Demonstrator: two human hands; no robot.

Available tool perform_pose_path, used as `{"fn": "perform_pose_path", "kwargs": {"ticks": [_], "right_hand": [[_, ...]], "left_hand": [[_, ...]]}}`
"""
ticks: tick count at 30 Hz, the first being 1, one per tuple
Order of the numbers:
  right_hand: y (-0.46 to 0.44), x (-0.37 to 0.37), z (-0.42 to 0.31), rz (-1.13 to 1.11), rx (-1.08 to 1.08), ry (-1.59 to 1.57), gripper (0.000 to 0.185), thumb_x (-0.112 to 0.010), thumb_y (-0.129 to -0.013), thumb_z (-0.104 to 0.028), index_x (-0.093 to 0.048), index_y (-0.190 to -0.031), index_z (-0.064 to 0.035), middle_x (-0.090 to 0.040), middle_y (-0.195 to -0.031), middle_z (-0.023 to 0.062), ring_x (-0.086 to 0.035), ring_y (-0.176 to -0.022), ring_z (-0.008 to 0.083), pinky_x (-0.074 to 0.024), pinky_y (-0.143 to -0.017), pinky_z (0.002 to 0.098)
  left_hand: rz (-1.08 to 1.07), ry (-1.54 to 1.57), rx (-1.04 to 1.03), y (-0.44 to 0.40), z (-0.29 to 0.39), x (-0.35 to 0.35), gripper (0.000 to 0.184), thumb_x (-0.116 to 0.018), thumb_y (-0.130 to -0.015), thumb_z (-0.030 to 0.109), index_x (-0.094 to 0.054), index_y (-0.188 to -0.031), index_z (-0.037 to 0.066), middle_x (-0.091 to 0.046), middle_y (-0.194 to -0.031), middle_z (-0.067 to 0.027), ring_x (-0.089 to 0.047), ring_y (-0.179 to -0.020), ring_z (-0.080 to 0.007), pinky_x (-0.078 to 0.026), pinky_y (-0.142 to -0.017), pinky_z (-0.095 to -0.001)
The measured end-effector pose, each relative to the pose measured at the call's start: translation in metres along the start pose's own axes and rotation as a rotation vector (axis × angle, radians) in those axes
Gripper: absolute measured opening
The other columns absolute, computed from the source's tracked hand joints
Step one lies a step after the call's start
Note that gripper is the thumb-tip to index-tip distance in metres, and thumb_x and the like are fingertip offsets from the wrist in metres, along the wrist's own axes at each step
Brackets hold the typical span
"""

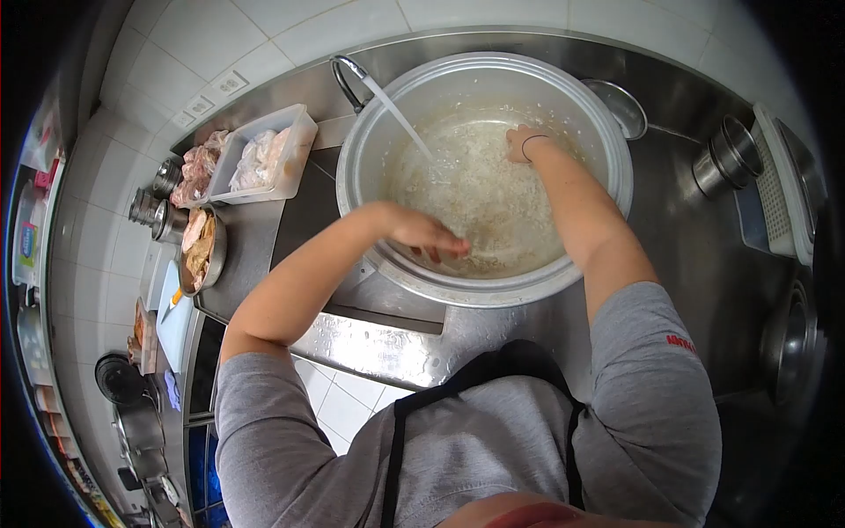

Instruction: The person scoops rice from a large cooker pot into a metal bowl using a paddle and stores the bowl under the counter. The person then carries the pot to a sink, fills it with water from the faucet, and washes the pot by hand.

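Observation:
A large round metal pot stands in front of me, holding white rice grains in cloudy water. From the faucet at the back left, a stream of water runs into it. My left hand hangs over the pot's near left side, empty, its fingers apart and slightly bent. Toward the far right inside the pot, my right hand reaches down to the rice, a dark band at its wrist. Its fingers point away from me and are mostly hidden.
Left of the pot, a white plastic tub holds bagged meat, with more bagged meat beside it. A metal bowl of food pieces sits nearer. At right are a metal bowl, stacked metal containers and a white basket.

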State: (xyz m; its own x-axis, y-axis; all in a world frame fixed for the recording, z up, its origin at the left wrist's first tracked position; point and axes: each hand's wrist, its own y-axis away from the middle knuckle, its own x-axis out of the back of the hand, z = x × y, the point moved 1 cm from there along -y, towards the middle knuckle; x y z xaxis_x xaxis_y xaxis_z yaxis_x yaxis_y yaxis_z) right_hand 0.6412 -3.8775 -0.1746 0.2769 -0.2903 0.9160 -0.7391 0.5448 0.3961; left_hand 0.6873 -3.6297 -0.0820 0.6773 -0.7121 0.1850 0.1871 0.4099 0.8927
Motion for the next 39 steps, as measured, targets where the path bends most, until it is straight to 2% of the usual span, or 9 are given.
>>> {"fn": "perform_pose_path", "kwargs": {"ticks": [6,10,14,19,25,27,33,35,39], "right_hand": [[0.003,0.001,-0.003,-0.015,0.009,-0.006,0.052,-0.055,-0.076,-0.031,-0.04,-0.122,-0.0126,-0.036,-0.128,0.009,-0.039,-0.116,0.0245,-0.0375,-0.093,0.0387],[0.004,0.001,-0.006,0.0,-0.012,-0.005,0.051,-0.055,-0.076,-0.031,-0.04,-0.122,-0.013,-0.036,-0.128,0.0096,-0.04,-0.116,0.0256,-0.038,-0.092,0.0389],[-0.001,-0.002,-0.004,0.017,0.014,-0.005,0.051,-0.055,-0.077,-0.031,-0.04,-0.122,-0.0131,-0.035,-0.128,0.0105,-0.041,-0.114,0.027,-0.0385,-0.091,0.0396],[-0.001,-0.003,0.003,0.025,0.027,-0.058,0.05,-0.055,-0.076,-0.03,-0.041,-0.121,-0.0125,-0.035,-0.128,0.0114,-0.043,-0.112,0.0282,-0.039,-0.09,0.0394],[-0.003,-0.005,0.005,0.043,0.056,-0.055,0.05,-0.055,-0.075,-0.031,-0.042,-0.12,-0.0122,-0.035,-0.128,0.0114,-0.044,-0.11,0.0289,-0.0398,-0.089,0.0394],[-0.003,-0.007,0.009,0.055,0.063,-0.056,0.051,-0.055,-0.075,-0.032,-0.042,-0.12,-0.0122,-0.035,-0.128,0.0112,-0.044,-0.11,0.0289,-0.0398,-0.089,0.0395],[0.003,-0.004,0.007,0.028,0.099,-0.079,0.048,-0.059,-0.074,-0.033,-0.046,-0.116,-0.0131,-0.041,-0.12,0.0114,-0.043,-0.109,0.0295,-0.0383,-0.089,0.0393],[0.013,-0.002,0.004,-0.038,0.078,-0.1,0.049,-0.059,-0.074,-0.033,-0.046,-0.116,-0.0114,-0.043,-0.119,0.0122,-0.044,-0.108,0.0291,-0.0384,-0.089,0.0372],[0.029,-0.02,0.01,-0.04,0.161,-0.203,0.05,-0.06,-0.073,-0.033,-0.047,-0.115,-0.01,-0.045,-0.118,0.0135,-0.045,-0.107,0.0292,-0.0383,-0.088,0.0361]], "left_hand": [[0.957,0.237,-0.597,0.05,-0.075,0.096,0.032,-0.057,-0.075,0.007,-0.054,-0.106,0.01,-0.056,-0.087,0.0008,-0.051,-0.077,-0.0077,-0.04,-0.062,-0.0194],[1.585,0.931,-0.533,0.029,-0.17,0.143,0.023,-0.057,-0.079,0.015,-0.054,-0.098,0.005,-0.053,-0.068,0.0029,-0.046,-0.057,-0.0052,-0.037,-0.05,-0.0173],[1.232,1.779,-0.54,-0.058,-0.313,0.181,0.082,-0.063,-0.071,0.049,-0.027,-0.124,-0.002,-0.042,-0.093,-0.0126,-0.046,-0.082,-0.0224,-0.045,-0.073,-0.0318],[1.021,1.727,-0.826,-0.072,-0.3,0.192,0.098,-0.04,-0.071,0.069,-0.014,-0.129,-0.006,-0.025,-0.129,-0.0257,-0.031,-0.117,-0.035,-0.026,-0.098,-0.0436],[1.552,1.935,-0.896,-0.08,-0.266,0.198,0.076,-0.04,-0.082,0.054,-0.018,-0.127,-0.004,-0.033,-0.125,-0.0239,-0.046,-0.104,-0.0331,-0.034,-0.093,-0.04],[1.481,1.434,-1.064,-0.096,-0.295,0.218,0.073,-0.042,-0.082,0.052,-0.021,-0.126,-0.003,-0.036,-0.124,-0.0206,-0.047,-0.103,-0.0303,-0.036,-0.09,-0.0415],[1.782,0.989,-0.462,-0.02,-0.197,0.169,0.065,-0.052,-0.078,0.049,-0.039,-0.119,0.0,-0.055,-0.104,-0.0151,-0.047,-0.106,-0.0233,-0.034,-0.092,-0.0336],[1.08,1.101,-0.469,0.003,-0.145,0.134,0.053,-0.062,-0.075,0.034,-0.046,-0.114,0.001,-0.057,-0.101,-0.0136,-0.055,-0.095,-0.0214,-0.043,-0.083,-0.0335],[1.006,1.074,-0.541,0.01,-0.125,0.096,0.046,-0.065,-0.071,0.016,-0.047,-0.112,0.001,-0.059,-0.095,-0.0123,-0.059,-0.079,-0.0197,-0.049,-0.07,-0.0315]]}}
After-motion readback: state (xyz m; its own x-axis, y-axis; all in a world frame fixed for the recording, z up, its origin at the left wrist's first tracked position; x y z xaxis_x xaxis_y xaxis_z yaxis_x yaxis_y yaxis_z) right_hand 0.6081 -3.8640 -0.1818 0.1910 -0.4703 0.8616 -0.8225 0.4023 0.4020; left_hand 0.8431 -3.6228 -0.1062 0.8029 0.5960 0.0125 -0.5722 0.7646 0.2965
